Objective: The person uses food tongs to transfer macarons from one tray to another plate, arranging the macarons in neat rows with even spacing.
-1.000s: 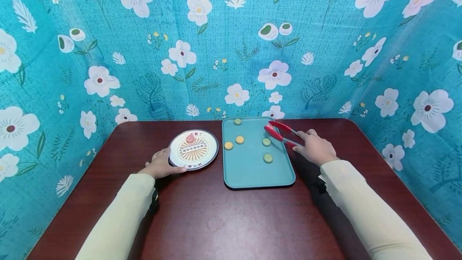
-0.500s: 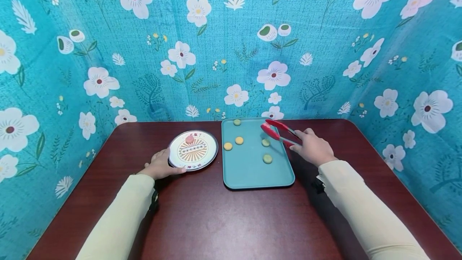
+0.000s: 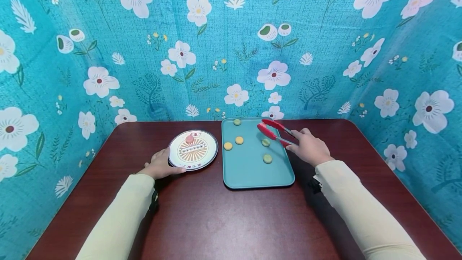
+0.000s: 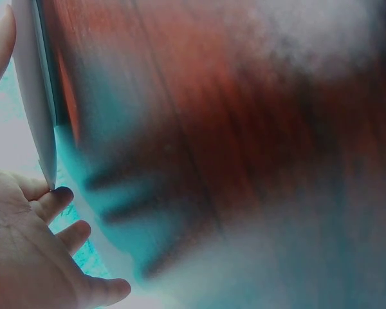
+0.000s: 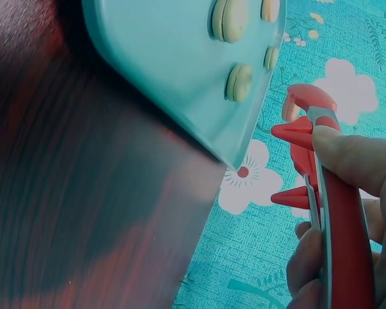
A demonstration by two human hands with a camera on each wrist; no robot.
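My left hand [image 3: 159,164] holds the rim of a round white plate [image 3: 211,141], its thumb along the near edge and its fingers at the left side. On that plate lies a pink macaron [image 3: 189,139]. My right hand [image 3: 309,147] grips red-and-silver tongs [image 3: 279,139] above the right side of a teal tray [image 3: 252,175]. A small pinkish macaron [image 5: 289,108] shows between the tong tips, partly hidden by them. Beneath the tongs, the tray bears two yellow macarons, one nearer the plate [image 3: 228,146], and three green ones, the nearest [image 3: 267,159] toward the front.
Plate and tray stand side by side on a dark reddish-brown table [image 3: 231,220], with a narrow gap between them. A blue flowered cloth [image 3: 216,51] hangs behind the table and along both sides.
My right hand has moved slightly left, carrying the tongs with the pinkish macaron farther over the tray. The left hand and the plate have stayed in place.
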